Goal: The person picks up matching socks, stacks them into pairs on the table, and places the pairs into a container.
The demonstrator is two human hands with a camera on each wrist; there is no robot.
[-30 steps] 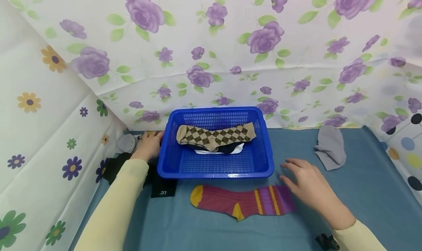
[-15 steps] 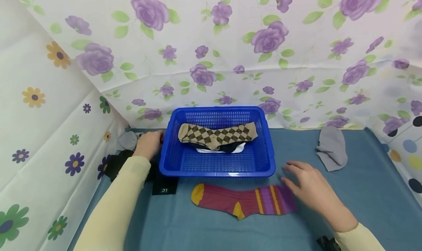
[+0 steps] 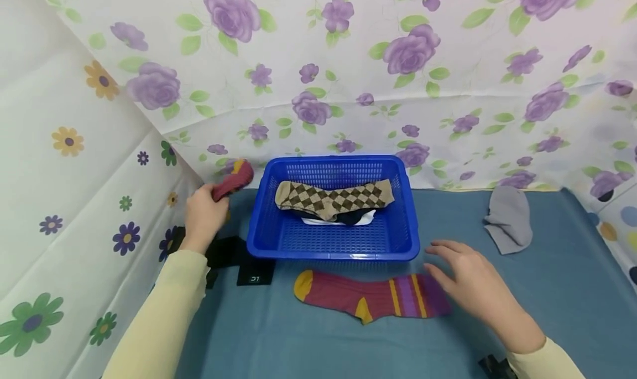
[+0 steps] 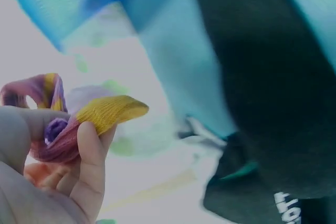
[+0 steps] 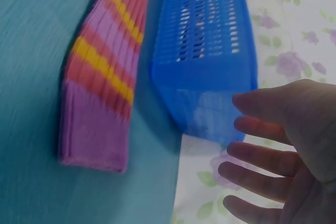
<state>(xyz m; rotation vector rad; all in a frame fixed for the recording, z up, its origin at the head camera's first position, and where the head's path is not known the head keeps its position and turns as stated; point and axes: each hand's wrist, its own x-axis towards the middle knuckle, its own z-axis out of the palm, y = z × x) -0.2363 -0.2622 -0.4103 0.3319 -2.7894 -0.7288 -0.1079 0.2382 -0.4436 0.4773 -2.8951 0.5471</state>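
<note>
My left hand (image 3: 204, 216) is raised left of the blue basket and grips a bunched dark-red sock (image 3: 235, 181) with yellow and purple parts. In the left wrist view its yellow end (image 4: 113, 113) pokes out past the fingertips. A matching sock (image 3: 338, 295), dark red with yellow toe and heel and a striped purple cuff, lies flat in front of the basket. My right hand (image 3: 473, 282) hovers beside that cuff, fingers spread and holding nothing. Inside the blue basket (image 3: 333, 255) a beige-and-brown argyle sock pair (image 3: 318, 199) lies over black and white socks.
Black socks (image 3: 224, 252) lie left of the basket, by a black piece marked LC (image 3: 256, 272). A grey sock (image 3: 508, 218) rests at the back right. Floral sheets (image 3: 338, 102) hang behind and at the sides of the blue cloth surface (image 3: 378, 351).
My left hand has come up from behind the basket's left side, lifting the bunched dark-red sock into view. The right hand has stayed in nearly the same place.
</note>
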